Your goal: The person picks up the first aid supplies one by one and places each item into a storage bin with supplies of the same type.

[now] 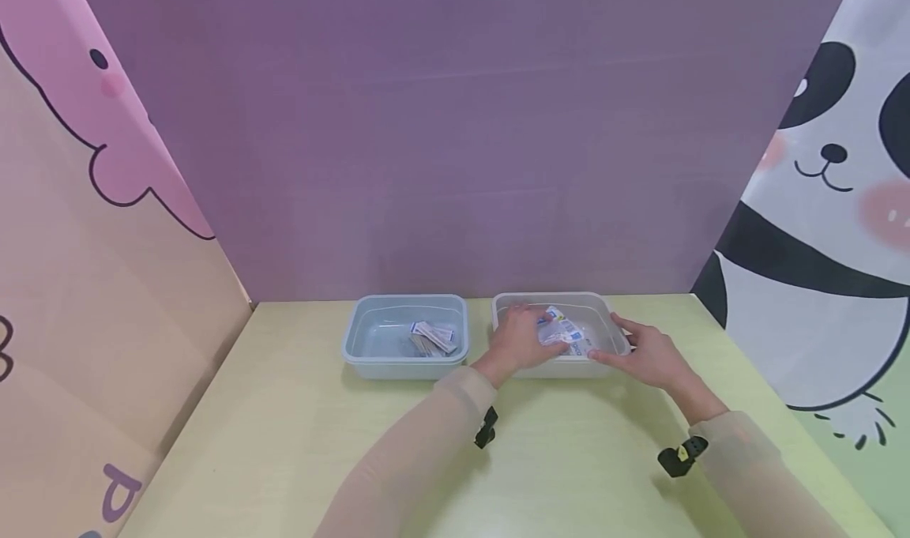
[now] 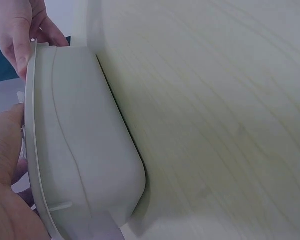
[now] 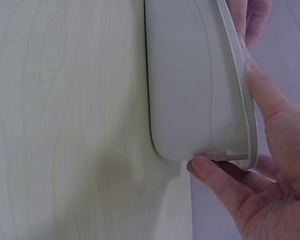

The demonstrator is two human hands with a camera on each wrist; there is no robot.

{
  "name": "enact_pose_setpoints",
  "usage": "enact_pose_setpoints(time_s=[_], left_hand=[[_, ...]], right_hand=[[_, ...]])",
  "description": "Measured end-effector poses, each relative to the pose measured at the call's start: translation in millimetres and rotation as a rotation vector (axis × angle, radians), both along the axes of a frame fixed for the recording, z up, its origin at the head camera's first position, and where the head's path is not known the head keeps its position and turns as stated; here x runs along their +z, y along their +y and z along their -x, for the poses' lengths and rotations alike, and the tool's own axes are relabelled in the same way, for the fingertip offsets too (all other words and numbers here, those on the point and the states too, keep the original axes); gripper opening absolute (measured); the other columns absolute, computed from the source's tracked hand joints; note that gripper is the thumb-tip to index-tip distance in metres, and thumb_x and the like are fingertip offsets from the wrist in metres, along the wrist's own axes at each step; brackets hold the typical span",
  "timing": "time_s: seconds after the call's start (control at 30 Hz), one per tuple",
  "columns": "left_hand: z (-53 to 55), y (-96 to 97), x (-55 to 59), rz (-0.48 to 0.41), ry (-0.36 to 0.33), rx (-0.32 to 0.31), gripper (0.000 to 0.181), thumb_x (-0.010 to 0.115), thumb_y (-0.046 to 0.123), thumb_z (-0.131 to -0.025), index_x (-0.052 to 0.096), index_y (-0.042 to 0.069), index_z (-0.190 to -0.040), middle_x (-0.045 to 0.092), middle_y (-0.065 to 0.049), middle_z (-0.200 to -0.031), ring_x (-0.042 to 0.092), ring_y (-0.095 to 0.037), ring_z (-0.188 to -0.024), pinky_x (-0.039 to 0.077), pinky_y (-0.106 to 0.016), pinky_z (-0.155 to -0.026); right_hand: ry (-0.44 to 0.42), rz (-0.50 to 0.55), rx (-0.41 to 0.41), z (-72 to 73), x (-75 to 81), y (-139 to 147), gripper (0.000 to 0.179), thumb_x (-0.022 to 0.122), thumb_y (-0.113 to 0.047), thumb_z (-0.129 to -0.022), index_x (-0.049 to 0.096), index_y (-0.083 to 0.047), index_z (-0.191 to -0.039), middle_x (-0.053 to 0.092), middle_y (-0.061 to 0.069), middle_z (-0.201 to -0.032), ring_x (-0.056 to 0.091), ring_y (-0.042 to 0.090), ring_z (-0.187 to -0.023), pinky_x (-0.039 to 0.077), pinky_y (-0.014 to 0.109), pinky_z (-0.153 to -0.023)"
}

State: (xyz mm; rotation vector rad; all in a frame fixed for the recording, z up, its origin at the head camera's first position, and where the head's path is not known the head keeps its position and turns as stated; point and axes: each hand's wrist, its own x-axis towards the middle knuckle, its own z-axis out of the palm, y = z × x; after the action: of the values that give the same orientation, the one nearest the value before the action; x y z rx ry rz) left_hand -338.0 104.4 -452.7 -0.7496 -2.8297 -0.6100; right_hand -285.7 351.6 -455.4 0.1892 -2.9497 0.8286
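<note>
My left hand [image 1: 522, 339] reaches over the front left of a white plastic tub [image 1: 572, 368]. Its fingers dip inside, among small white-and-blue packets [image 1: 565, 329]; whether they pinch one is hidden. At the tub's right end my right hand [image 1: 648, 356] holds the rim. In the right wrist view, the right thumb [image 3: 262, 87] lies along the rim while the fingers [image 3: 220, 182] bend against the end wall. The left wrist view shows the left hand [image 2: 7, 165] partly behind the tub's rim, its fingertips out of sight.
Left of the white tub stands a light blue tub [image 1: 377, 340] holding several similar packets [image 1: 434, 338]. Both sit near the back of a pale wooden table [image 1: 284, 443]. A purple panel [image 1: 455, 127] rises behind, with cartoon-printed walls at both sides.
</note>
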Motion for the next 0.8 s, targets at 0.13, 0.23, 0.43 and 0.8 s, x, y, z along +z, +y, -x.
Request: enact_pose_setpoints(time_s=[0.13,0.23,0.43,0.8], left_hand=[[-0.1,-0.3,0.0,0.004,0.004,-0.002,0.059,0.079,0.057,-0.090,0.072,0.022,-0.136,0.074,0.004,-0.133,0.063,-0.016,-0.127,0.050,-0.028,-0.107],[-0.9,-1.1,0.1,0.002,0.015,-0.005,0.060,0.079,0.056,-0.090,0.071,0.020,-0.138,0.072,0.002,-0.139,0.062,-0.018,-0.135,0.047,-0.029,-0.115],[-2.4,-2.1,2.6,-0.008,0.034,-0.016,0.060,0.078,0.055,-0.092,0.070,0.020,-0.140,0.069,0.001,-0.146,0.060,-0.020,-0.141,0.043,-0.032,-0.121],[-3.9,-2.6,6.2,-0.032,0.028,-0.009,0.059,0.078,0.053,-0.093,0.070,0.021,-0.141,0.068,0.001,-0.147,0.058,-0.021,-0.142,0.044,-0.034,-0.121]], right_hand=[[-0.015,0.004,-0.003,0.3,-1.0,-0.3,0.104,0.083,-0.052,-0.090,0.038,0.012,-0.158,0.062,0.042,-0.136,0.070,0.051,-0.118,0.051,0.031,-0.067],[-0.024,0.007,-0.004,1.2,-2.2,0.0,0.104,0.083,-0.053,-0.090,0.037,0.012,-0.158,0.061,0.042,-0.138,0.070,0.051,-0.118,0.051,0.030,-0.067],[-0.031,0.004,-0.007,1.4,-1.4,0.1,0.105,0.083,-0.054,-0.090,0.036,0.011,-0.159,0.060,0.042,-0.140,0.069,0.051,-0.119,0.051,0.030,-0.068],[-0.023,0.006,-0.004,1.8,-1.0,2.1,0.105,0.082,-0.054,-0.090,0.037,0.011,-0.159,0.061,0.041,-0.139,0.069,0.051,-0.118,0.053,0.030,-0.070]])
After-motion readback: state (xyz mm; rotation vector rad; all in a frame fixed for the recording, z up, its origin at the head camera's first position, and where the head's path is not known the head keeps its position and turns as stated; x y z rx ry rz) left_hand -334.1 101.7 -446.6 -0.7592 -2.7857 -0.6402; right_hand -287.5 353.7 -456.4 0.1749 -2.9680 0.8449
